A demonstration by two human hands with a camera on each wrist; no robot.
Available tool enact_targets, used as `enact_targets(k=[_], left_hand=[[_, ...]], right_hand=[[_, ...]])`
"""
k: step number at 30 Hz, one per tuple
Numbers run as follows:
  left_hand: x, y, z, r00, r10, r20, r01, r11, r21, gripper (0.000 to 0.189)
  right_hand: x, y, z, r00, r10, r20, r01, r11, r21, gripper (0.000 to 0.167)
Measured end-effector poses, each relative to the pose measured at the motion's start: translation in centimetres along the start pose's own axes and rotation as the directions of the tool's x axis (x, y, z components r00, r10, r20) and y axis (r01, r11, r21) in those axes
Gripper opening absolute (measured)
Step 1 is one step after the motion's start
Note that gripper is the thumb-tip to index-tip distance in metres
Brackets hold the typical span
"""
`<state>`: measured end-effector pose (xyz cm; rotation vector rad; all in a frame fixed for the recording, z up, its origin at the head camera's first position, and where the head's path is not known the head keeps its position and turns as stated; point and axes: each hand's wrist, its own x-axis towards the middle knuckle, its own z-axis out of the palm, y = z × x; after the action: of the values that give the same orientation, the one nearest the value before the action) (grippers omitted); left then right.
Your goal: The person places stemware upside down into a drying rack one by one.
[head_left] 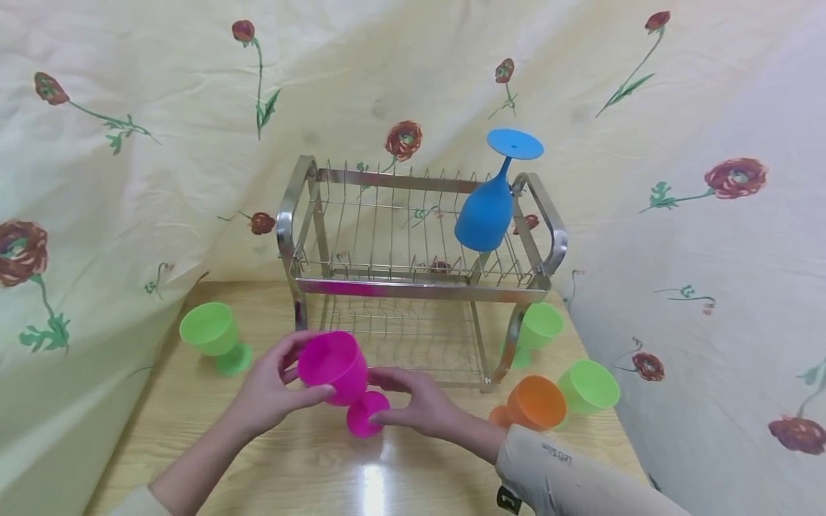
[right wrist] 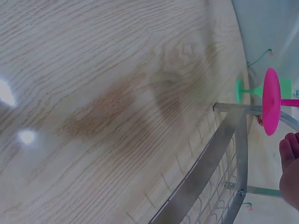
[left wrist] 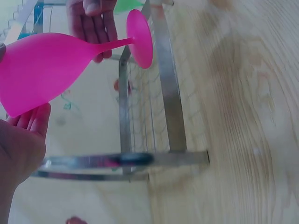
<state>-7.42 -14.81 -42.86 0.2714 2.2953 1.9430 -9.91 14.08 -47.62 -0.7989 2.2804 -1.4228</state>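
Observation:
A pink plastic goblet (head_left: 330, 364) is held up in front of the rack, tilted, its foot toward the right. My left hand (head_left: 272, 395) grips the bowl, thumb on the near side and fingers on the far side. By the stem and foot is my right hand (head_left: 422, 405), fingers extended. In the left wrist view, the right hand (left wrist: 95, 28) has its fingers stretched out behind the goblet's stem (left wrist: 110, 45). The pink foot (right wrist: 271, 102) shows at the right of the right wrist view, beside the right fingertips (right wrist: 290, 147).
A two-tier metal dish rack (head_left: 422, 289) stands ahead, a blue goblet (head_left: 487, 215) upside down at its upper right. One green goblet (head_left: 209, 330) is left of it. To the right are an orange goblet (head_left: 538, 403) and two green goblets (head_left: 590, 387). Flowered cloth (head_left: 193, 143) surrounds the table.

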Motion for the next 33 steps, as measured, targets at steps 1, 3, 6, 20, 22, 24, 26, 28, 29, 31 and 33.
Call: enact_targets(k=[1, 3, 6, 20, 22, 24, 26, 28, 29, 31, 33], left_hand=[[0.2, 0.0, 0.3, 1.000, -0.003, 0.004, 0.003, 1.000, -0.004, 0.080], [0.5, 0.1, 0.9, 1.000, -0.010, 0.013, 0.010, 1.000, -0.022, 0.080], [0.7, -0.1, 1.5, 1.000, -0.021, 0.015, 0.022, 0.998, -0.051, 0.080], [1.1, -0.6, 2.5, 0.999, -0.005, -0.031, 0.001, 0.990, -0.141, 0.079], [1.1, -0.7, 2.6, 0.999, -0.003, -0.035, -0.002, 0.989, -0.150, 0.079], [1.0, -0.8, 2.7, 0.999, 0.002, -0.034, -0.007, 0.987, -0.159, 0.079], [1.0, -0.9, 2.8, 1.000, 0.009, -0.027, -0.013, 0.986, -0.165, 0.080], [1.0, -1.0, 2.7, 1.000, 0.013, -0.015, -0.015, 0.986, -0.167, 0.080], [1.1, -1.0, 2.6, 1.000, 0.016, -0.006, -0.017, 0.986, -0.165, 0.081], [1.1, -1.1, 2.4, 0.999, 0.026, 0.019, -0.023, 0.988, -0.150, 0.083], [1.2, -1.0, 1.9, 0.998, 0.038, 0.050, -0.033, 0.994, -0.104, 0.088]], right_hand=[[0.0, 0.0, -0.1, 1.000, -0.005, -0.004, 0.005, 1.000, -0.003, 0.067], [0.0, 0.0, -0.3, 1.000, -0.017, -0.014, 0.017, 1.000, -0.003, 0.061], [0.0, 0.1, -0.5, 0.999, -0.033, -0.025, 0.033, 0.999, -0.007, 0.051], [0.1, 0.5, -0.5, 0.992, -0.091, -0.087, 0.087, 0.995, -0.050, 0.021], [0.0, 0.5, -0.6, 0.991, -0.099, -0.091, 0.094, 0.994, -0.054, 0.020], [0.0, 0.6, -0.6, 0.990, -0.107, -0.093, 0.102, 0.993, -0.058, 0.020], [-0.1, 0.6, -0.6, 0.989, -0.109, -0.096, 0.103, 0.993, -0.063, 0.020], [-0.2, 0.6, -0.7, 0.989, -0.112, -0.096, 0.106, 0.992, -0.072, 0.020], [-0.2, 0.6, -0.8, 0.989, -0.114, -0.094, 0.107, 0.991, -0.078, 0.020], [-0.2, 0.6, -1.0, 0.988, -0.131, -0.084, 0.122, 0.988, -0.097, 0.021], [-0.3, 0.6, -1.4, 0.987, -0.145, -0.065, 0.136, 0.984, -0.117, 0.021]])
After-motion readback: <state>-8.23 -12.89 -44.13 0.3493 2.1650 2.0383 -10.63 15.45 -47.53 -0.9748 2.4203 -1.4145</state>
